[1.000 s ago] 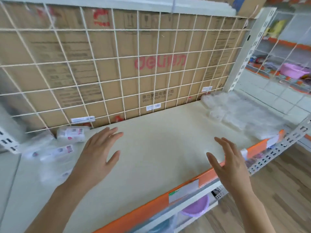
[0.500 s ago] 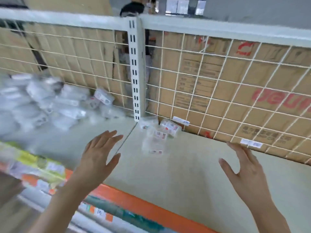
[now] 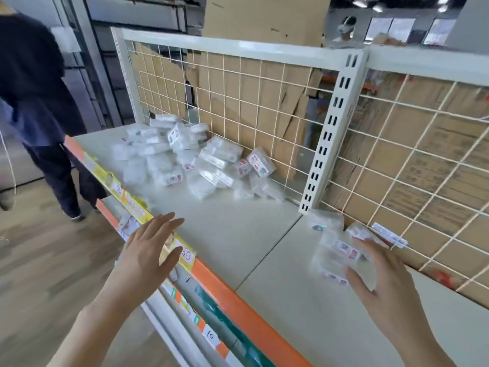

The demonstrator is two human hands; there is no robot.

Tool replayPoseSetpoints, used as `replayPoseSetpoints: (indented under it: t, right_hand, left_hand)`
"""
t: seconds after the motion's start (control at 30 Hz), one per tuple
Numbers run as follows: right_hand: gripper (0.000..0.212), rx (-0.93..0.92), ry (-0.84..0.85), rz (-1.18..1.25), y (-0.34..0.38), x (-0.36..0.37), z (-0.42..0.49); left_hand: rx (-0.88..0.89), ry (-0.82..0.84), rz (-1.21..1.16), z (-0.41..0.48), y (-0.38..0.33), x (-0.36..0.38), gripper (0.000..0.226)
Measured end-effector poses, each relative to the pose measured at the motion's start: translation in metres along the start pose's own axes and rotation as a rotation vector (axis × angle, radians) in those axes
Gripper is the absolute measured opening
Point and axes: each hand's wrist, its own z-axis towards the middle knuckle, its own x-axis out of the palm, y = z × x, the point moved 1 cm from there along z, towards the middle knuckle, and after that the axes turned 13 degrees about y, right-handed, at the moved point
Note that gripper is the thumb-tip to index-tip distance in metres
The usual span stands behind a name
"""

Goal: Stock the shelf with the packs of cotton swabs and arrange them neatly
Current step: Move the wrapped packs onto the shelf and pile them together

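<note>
**STATUS: PACKS ON SHELF, NOT YET ARRANGED**

**Surface.** A pale shelf (image 3: 238, 234) with an orange front rail (image 3: 238, 300) runs from 5 o'clock to 10 o'clock across the view, above a wood floor (image 3: 39, 260).

**Hands.** The left hand (image 3: 148, 250) hangs over the rail at 8 o'clock. Its fingers are straight and together, the thumb is apart, and it holds nothing. The right hand (image 3: 381, 276) is at 4 o'clock, fingers spread and slightly bent, and nothing is gripped. Its fingertips (image 3: 363, 246) overlap the near side of a small group (image 3: 333, 250) of clear packs. Whether they touch it cannot be told.

**Task items.** The small group lies loose at 3 o'clock, at the foot of the wire back (image 3: 238, 88), just right of the slotted upright (image 3: 328, 133). The main pile (image 3: 190, 160) lies at 11 o'clock in the far bay, against the wire back. Its packs are tilted and overlap at mixed angles. The two lots are well apart, with bare shelf between them.

**Background.** Cardboard (image 3: 423, 154) stands behind the wire. A person (image 3: 39, 102) in dark clothing stands at 9 o'clock, beside the shelf end.

**Progress.** Delivery to the shelf appears largely complete. No row or stack is visible, so the whole arranging stage is judged outstanding. The right hand's position suggests the small group is to be handled next.
</note>
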Motion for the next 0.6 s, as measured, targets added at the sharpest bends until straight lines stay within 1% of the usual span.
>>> replayPoseSetpoints:
  t: [0.13,0.17,0.23,0.27,0.37,0.43,0.5,0.6]
  right_hand:
    - [0.06,-0.003,0.001,0.019,0.021,0.021,0.038]
    - [0.057,0.004,0.008,0.03,0.028,0.026,0.049]
    - [0.043,0.017,0.007,0.042,0.039,0.037,0.071]
    - [0.04,0.022,0.004,0.039,0.043,0.044,0.083]
    - [0.04,0.047,-0.017,0.006,0.056,0.06,0.122]
    - [0.041,0.051,-0.029,-0.018,0.066,0.07,0.148]
    - [0.043,0.062,0.006,-0.012,0.077,0.079,0.177]
    - [0.047,0.062,-0.007,-0.065,0.09,0.092,0.219]
  left_hand:
    - [0.021,0.032,-0.026,0.038,0.034,-0.004,0.057]
    - [0.031,0.039,-0.03,0.05,0.043,-0.005,0.058]
    - [0.05,0.041,-0.049,0.076,0.06,-0.008,0.059]
    - [0.057,0.05,-0.059,0.091,0.068,-0.01,0.06]
    - [0.122,0.083,-0.098,0.136,0.087,-0.014,0.058]
    - [0.2,0.089,-0.189,0.168,0.093,-0.017,0.055]
    - [0.25,0.097,-0.279,0.199,0.093,-0.022,0.048]
    - [0.317,0.094,-0.302,0.245,0.084,-0.025,0.044]
